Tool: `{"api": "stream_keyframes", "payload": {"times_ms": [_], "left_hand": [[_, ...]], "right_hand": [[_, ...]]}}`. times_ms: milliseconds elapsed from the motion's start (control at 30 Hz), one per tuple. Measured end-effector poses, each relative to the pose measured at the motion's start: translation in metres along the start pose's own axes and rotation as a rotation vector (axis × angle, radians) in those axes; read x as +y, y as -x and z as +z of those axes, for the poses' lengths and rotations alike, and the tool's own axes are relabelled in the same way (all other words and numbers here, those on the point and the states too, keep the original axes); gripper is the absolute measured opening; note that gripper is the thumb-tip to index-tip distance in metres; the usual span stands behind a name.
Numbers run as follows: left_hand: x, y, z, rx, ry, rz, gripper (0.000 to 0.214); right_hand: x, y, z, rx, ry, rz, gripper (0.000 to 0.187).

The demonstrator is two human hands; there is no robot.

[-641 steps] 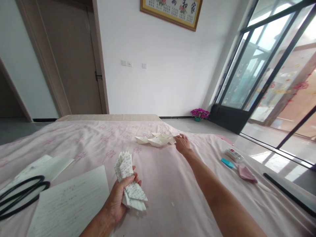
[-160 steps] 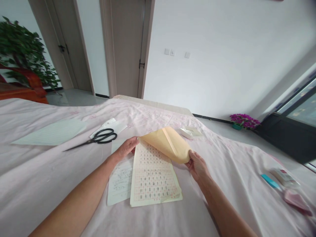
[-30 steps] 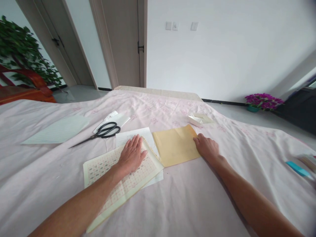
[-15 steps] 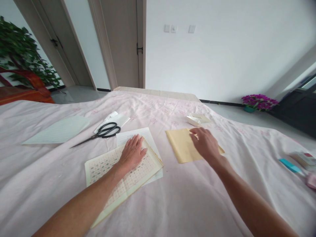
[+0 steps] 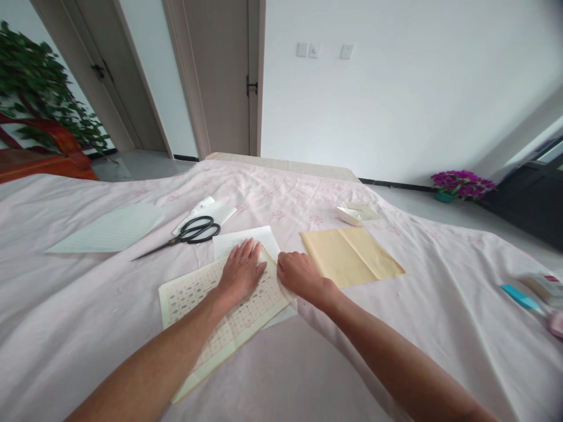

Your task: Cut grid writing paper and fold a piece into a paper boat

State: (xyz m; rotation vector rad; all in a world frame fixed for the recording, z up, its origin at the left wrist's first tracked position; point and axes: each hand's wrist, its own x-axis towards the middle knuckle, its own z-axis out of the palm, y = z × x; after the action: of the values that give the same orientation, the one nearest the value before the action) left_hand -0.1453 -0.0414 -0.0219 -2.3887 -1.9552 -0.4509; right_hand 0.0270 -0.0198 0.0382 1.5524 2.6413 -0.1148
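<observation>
My left hand (image 5: 241, 272) lies flat with its fingers spread on an open practice booklet (image 5: 246, 316) printed with red grids and characters, pressing it against the cloth. At the booklet's right edge is my right hand (image 5: 301, 272), its fingers curled closed; whatever they may hold is hidden. A white sheet with writing (image 5: 266, 234) sticks out from under the booklet. Just right of my right hand a tan paper (image 5: 352, 255) with a crease down it lies flat.
Black-handled scissors (image 5: 193, 231) rest left of the booklet, partly over a white paper packet (image 5: 226, 214). A lined sheet (image 5: 109, 228) lies farther left. Behind the tan paper sits a folded pale paper (image 5: 358, 214). A blue item (image 5: 519, 297) is at far right.
My right hand has left the tan paper and moved left to the booklet's right edge, its fingers now closed. The tan paper lies uncovered. My left hand stays on the booklet.
</observation>
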Motion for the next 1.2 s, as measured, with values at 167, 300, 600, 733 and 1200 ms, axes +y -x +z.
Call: {"api": "stream_keyframes", "payload": {"times_ms": [167, 300, 600, 733, 1200], "left_hand": [[-0.001, 0.001, 0.001, 0.006, -0.008, 0.018, 0.055], [0.001, 0.0, 0.001, -0.007, -0.022, -0.003, 0.056], [0.0, 0.002, 0.003, 0.016, -0.037, 0.005, 0.055], [-0.002, 0.001, 0.005, 0.024, -0.066, 0.023, 0.055], [0.003, -0.002, -0.004, 0.065, 0.048, 0.061, 0.05]], "right_hand": [[0.01, -0.005, -0.001, -0.032, -0.008, -0.041, 0.03], [0.006, -0.004, -0.002, -0.046, -0.003, -0.057, 0.03], [0.001, -0.007, 0.002, -0.002, -0.126, -0.001, 0.021], [0.027, -0.006, 0.006, 0.031, -0.278, 0.088, 0.022], [0.04, 0.056, 0.002, 0.025, -0.504, 0.088, 0.015]]}}
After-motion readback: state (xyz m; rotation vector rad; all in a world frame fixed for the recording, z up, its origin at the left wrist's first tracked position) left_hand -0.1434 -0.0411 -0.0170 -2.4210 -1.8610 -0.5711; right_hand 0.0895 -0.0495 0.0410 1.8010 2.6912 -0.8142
